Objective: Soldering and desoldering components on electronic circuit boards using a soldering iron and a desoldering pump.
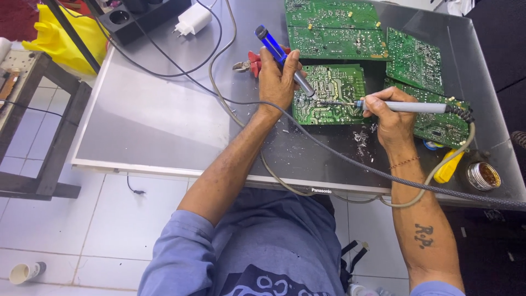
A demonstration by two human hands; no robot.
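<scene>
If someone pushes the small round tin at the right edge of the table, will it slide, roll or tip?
The round tin is low and wide and sits flat, so it would probably slide rather than tip. It seems open, so its contents might spill or smear if knocked. It lies near the table edge, beside the yellow handle, so a hard push could send it off.

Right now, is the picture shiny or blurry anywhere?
In the head view, the grey tabletop shows soft glare at its left; the left hand with the blue tool, the right hand with the soldering iron and the green circuit board look sharp.
</scene>
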